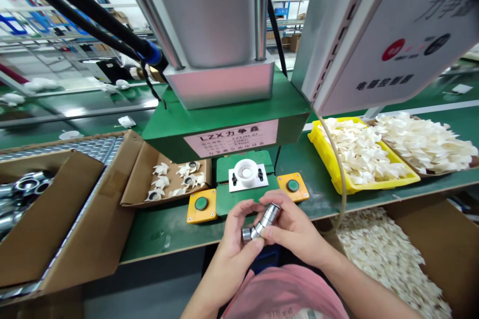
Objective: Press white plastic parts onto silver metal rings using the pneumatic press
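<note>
Just in front of the press, over the bench's front edge, my two hands meet around several shiny metal sleeves. They form a short, bent row, with one end tilted up to the right. My right hand grips the upper part between thumb and fingers. Curled about the lower left end is my left hand, its thumb pressed near the middle. Fingers cover part of the sleeves, so exactly how they join is hidden. Beyond my fingertips, a round white fixture sits on a white plate under the press head.
Green push buttons on yellow boxes flank the fixture. Left stand a cardboard tray of white bladed parts and a box of metal parts. Right, a yellow tray holds white pieces; a hose hangs before it.
</note>
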Action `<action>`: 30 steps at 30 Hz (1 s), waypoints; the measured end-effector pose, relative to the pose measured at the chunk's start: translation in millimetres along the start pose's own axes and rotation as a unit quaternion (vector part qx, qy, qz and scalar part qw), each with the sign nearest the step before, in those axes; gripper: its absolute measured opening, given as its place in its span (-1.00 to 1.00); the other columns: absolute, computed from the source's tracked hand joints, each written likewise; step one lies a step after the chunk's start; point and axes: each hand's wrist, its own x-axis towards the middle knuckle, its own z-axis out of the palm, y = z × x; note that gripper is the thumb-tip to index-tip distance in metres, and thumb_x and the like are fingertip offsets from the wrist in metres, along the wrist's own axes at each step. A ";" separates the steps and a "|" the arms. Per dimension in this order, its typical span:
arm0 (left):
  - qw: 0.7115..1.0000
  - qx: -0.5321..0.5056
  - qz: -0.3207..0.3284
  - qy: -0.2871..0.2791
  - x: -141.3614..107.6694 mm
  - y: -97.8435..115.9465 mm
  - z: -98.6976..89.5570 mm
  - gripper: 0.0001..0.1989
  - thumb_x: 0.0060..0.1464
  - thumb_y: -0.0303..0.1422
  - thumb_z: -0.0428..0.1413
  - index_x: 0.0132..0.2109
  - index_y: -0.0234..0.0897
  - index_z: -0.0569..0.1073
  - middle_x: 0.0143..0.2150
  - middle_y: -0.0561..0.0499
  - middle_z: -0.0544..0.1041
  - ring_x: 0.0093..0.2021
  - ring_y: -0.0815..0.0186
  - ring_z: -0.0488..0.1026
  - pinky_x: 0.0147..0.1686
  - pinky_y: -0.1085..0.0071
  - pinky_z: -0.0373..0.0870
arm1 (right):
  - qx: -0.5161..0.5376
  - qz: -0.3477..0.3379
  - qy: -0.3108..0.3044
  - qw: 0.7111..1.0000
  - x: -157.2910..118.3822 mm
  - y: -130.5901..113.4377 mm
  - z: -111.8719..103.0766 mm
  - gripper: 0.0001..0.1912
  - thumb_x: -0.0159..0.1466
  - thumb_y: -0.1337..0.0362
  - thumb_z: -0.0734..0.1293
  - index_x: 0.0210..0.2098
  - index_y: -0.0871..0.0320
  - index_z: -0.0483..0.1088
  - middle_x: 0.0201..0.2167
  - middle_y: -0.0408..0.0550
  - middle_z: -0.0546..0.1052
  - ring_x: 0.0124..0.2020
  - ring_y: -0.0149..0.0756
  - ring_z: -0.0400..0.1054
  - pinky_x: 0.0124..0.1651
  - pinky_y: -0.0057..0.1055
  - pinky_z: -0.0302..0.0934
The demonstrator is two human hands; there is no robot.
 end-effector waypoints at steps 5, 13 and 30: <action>0.997 -0.033 -0.028 -0.068 1.5 -4.3 -10.0 -0.47 0.14 -0.38 0.05 0.20 0.14 0.13 0.23 -0.01 0.19 0.23 0.12 0.15 0.17 0.11 0.12 | -0.123 -0.029 0.015 0.992 -0.9 -2.2 -4.1 -0.51 0.12 0.41 0.37 -0.01 -0.12 0.26 -0.03 -0.11 0.18 -0.10 -0.31 0.29 -0.08 -0.32 0.27; 0.986 -0.161 -0.042 -0.008 -0.7 -9.4 3.7 -0.58 0.16 -0.35 0.02 0.15 0.07 0.28 0.24 -0.02 0.23 0.15 0.08 0.27 0.12 0.12 0.23 | -0.176 -0.069 0.046 0.981 0.8 0.1 3.1 -0.54 0.10 0.40 0.37 -0.04 -0.08 0.27 -0.08 -0.09 0.20 -0.03 -0.27 0.21 -0.12 -0.40 0.27; 0.980 -0.035 -0.176 0.082 -2.9 -2.5 1.5 -0.50 0.09 -0.14 0.07 0.18 -0.09 0.32 -0.03 -0.08 0.47 -0.25 0.27 0.38 -0.09 0.26 0.28 | -0.289 -0.050 -0.016 0.956 6.8 -7.8 2.6 -0.43 0.13 0.48 0.29 0.08 -0.08 0.19 0.04 -0.02 0.12 0.02 -0.29 0.21 -0.13 -0.42 0.36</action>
